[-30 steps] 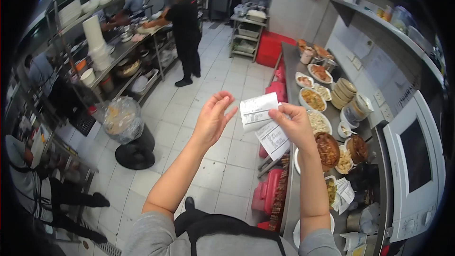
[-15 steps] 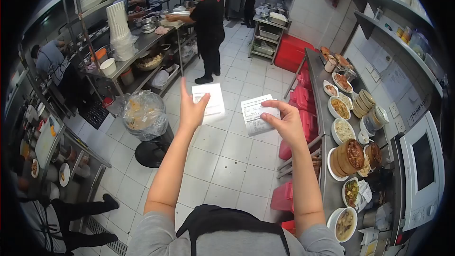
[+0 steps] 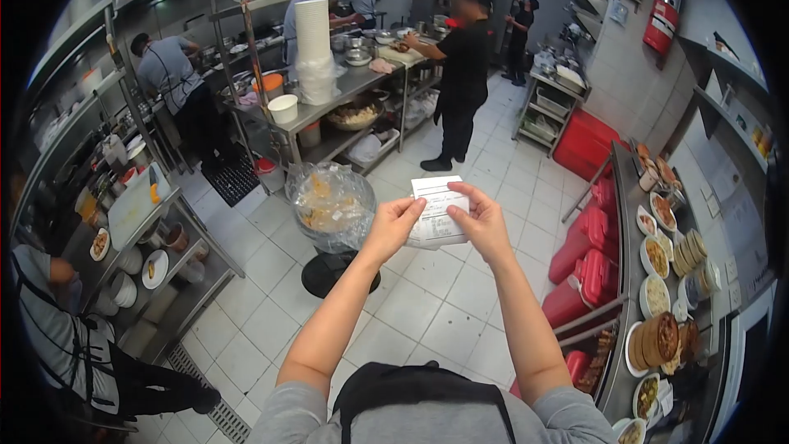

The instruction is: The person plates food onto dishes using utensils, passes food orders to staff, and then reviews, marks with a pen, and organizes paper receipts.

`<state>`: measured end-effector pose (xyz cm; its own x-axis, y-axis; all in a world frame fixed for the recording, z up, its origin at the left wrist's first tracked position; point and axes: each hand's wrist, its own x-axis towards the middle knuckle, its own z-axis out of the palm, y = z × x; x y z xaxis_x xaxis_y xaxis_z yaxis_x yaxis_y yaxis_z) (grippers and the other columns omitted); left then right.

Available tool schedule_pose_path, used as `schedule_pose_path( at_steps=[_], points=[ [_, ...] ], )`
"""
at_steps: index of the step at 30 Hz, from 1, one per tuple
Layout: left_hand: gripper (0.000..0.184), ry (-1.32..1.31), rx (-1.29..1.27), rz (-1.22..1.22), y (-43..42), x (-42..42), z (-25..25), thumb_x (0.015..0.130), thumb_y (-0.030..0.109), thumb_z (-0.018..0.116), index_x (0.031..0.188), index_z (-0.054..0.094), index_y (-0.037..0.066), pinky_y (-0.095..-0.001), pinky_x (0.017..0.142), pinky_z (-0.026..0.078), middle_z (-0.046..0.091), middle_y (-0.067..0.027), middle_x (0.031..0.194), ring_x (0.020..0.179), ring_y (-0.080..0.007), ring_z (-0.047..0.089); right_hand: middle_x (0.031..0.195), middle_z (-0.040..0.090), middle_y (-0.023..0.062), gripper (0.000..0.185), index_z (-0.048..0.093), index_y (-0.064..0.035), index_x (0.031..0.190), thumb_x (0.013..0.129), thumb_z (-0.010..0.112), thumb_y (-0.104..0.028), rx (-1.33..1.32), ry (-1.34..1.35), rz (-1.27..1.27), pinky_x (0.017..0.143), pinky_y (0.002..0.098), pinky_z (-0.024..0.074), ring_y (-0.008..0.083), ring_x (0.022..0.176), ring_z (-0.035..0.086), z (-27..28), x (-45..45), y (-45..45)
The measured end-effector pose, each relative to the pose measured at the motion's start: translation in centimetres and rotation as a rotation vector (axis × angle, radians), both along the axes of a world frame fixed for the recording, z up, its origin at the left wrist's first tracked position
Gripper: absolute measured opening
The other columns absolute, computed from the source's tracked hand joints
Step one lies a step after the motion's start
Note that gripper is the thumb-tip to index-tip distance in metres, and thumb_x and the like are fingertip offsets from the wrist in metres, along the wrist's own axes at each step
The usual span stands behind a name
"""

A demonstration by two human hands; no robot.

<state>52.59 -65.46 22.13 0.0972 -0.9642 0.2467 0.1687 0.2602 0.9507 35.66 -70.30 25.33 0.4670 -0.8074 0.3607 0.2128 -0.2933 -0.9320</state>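
White paper slips with printed lines, order receipts (image 3: 438, 228), are held up before my chest, brought together and overlapping. My left hand (image 3: 396, 226) pinches their left side between thumb and fingers. On the right side, my right hand (image 3: 482, 222) grips them, its thumb pressed on the printed face and a fingertip over the top slip's edge. How many slips are stacked cannot be made out, and the print is too small to read.
A bin lined with clear plastic (image 3: 329, 201) stands ahead to the left. Along the right runs a steel counter (image 3: 612, 395) with bowls of food and bamboo steamers (image 3: 655, 339), above red containers (image 3: 579, 247). Several co-workers stand around, one in black (image 3: 466, 74) at the prep table.
My hands were apart, each holding a slip; now they meet with the slips together. The view has turned left.
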Motion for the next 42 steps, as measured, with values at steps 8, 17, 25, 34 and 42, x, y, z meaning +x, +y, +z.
schedule_pose_path(
  at_steps=[8, 17, 25, 34, 42],
  points=[
    [0.031, -0.057, -0.005, 0.134, -3.2, 4.0, 0.6, 0.092, 0.025, 0.053, 0.099, 0.064, -0.003, -0.0207, 0.065, 0.044, 0.063, -0.0005, 0.085, 0.074, -0.0048, 0.054, 0.086, 0.065, 0.0105, 0.056, 0.038, 0.0038, 0.128, 0.078, 0.065, 0.000, 0.059, -0.007, 0.038, 0.070, 0.0235, 0.0482, 0.0128, 0.078, 0.062, -0.9, 4.6, -6.3],
    [0.029, 0.063, 0.200, 0.148, -5.6, 7.8, -0.7, 0.089, 0.023, 0.058, 0.101, 0.064, -0.003, -0.0225, 0.071, 0.047, 0.066, -0.0051, 0.090, 0.078, -0.0089, 0.059, 0.088, 0.065, 0.0104, 0.044, 0.042, 0.0052, 0.125, 0.085, 0.058, -0.003, 0.243, -0.102, 0.267, 0.065, 0.0235, 0.0504, 0.0121, 0.077, 0.062, -2.2, 9.9, -13.5],
    [0.028, 0.096, 0.258, 0.429, -3.7, 13.0, -2.3, 0.085, 0.023, 0.064, 0.096, 0.066, -0.002, -0.0227, 0.069, 0.047, 0.067, -0.0062, 0.086, 0.076, -0.0091, 0.060, 0.091, 0.064, 0.0069, 0.023, 0.054, 0.0011, 0.104, 0.084, 0.061, -0.007, 0.376, -0.165, 0.436, 0.063, 0.0258, 0.0534, 0.0131, 0.078, 0.063, -5.4, 19.1, -14.6],
    [0.028, 0.160, 0.220, 0.598, 2.3, 21.7, -3.2, 0.088, 0.023, 0.059, 0.098, 0.065, -0.002, -0.0222, 0.069, 0.047, 0.067, -0.0058, 0.087, 0.075, -0.0085, 0.060, 0.087, 0.062, 0.0045, 0.015, 0.052, -0.0025, 0.096, 0.087, 0.059, -0.012, 0.430, -0.237, 0.514, 0.064, 0.0251, 0.0497, 0.0101, 0.075, 0.059, -6.1, 30.6, -12.0],
    [0.028, 0.104, 0.131, 0.759, 10.9, 33.0, -1.1, 0.088, 0.025, 0.060, 0.094, 0.066, -0.001, -0.0218, 0.067, 0.046, 0.067, -0.0044, 0.084, 0.073, -0.0069, 0.058, 0.096, 0.061, 0.0148, 0.042, 0.029, -0.0054, 0.125, 0.088, 0.048, 0.001, 0.192, -0.348, 0.448, 0.073, 0.0263, 0.0489, 0.0152, 0.084, 0.060, -1.2, 40.0, -7.6]
  ],
)
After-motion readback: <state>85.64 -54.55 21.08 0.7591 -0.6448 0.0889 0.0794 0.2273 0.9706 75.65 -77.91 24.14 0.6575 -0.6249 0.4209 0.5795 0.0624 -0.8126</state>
